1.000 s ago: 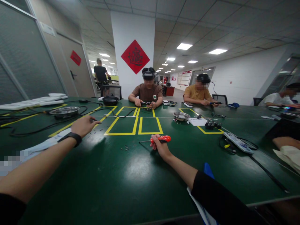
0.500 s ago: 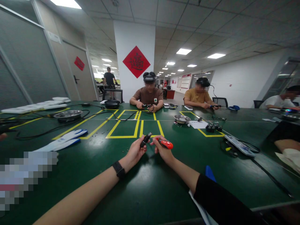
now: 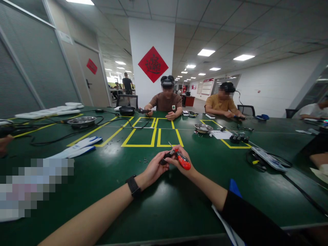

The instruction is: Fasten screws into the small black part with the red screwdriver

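Near the middle of the green table, my left hand is closed around a black cylindrical part, which points up and to the right. My right hand holds a red-handled screwdriver against its palm, with the thin shaft pointing up and left. The fingers of my right hand also touch the far end of the black part, so both hands meet there. Several tiny screws lie on the table just beyond my left hand.
White-blue gloves and cables lie on the left. Metal bowls stand beyond, left and right. At right are black parts and a power strip. Two people sit across the table.
My hands have come together. The fingers of my right hand now reach the tip of the black part, and the screwdriver shaft has come into sight. The view has shifted slightly left.
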`<action>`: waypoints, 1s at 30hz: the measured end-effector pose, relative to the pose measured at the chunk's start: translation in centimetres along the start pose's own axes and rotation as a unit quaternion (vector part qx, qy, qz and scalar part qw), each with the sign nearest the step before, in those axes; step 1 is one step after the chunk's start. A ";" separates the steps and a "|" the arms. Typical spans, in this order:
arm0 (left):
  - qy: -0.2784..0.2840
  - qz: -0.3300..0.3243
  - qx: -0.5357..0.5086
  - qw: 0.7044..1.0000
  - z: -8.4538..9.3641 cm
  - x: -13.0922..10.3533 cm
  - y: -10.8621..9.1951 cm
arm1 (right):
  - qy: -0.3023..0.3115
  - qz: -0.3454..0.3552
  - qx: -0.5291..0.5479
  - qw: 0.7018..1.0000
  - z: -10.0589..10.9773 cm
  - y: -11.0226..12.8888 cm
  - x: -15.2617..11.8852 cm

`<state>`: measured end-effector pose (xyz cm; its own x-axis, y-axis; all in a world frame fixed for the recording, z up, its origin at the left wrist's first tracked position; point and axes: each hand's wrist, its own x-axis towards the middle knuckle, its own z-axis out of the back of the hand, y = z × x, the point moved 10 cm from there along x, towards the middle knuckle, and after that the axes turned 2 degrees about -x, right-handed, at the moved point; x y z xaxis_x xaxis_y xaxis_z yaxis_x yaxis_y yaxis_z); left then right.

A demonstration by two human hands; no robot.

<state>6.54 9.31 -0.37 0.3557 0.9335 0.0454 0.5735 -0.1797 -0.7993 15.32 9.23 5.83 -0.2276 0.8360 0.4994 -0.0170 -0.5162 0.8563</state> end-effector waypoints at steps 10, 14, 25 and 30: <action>0.001 0.001 0.019 1.000 0.0 -0.1 0.3 | 0.043 -0.028 -0.009 0.999 -1.0 -1.3 -0.2; -0.016 -0.014 0.107 0.994 0.6 0.3 0.3 | 0.051 -0.042 -0.001 0.998 -1.5 -1.7 -0.4; -0.138 -0.227 0.452 0.851 0.0 -2.4 -6.3 | 0.021 0.029 -0.127 0.991 -0.3 -0.2 0.1; -0.164 -0.260 0.500 0.810 0.4 -2.6 -8.4 | 0.072 0.019 -0.178 0.981 -1.0 -0.8 0.0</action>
<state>0.49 8.56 6.03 -0.0518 0.8636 0.5016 -0.3595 0.4525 -0.8161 14.35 9.45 5.03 -0.3695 0.7928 0.4847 -0.3391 -0.6006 0.7240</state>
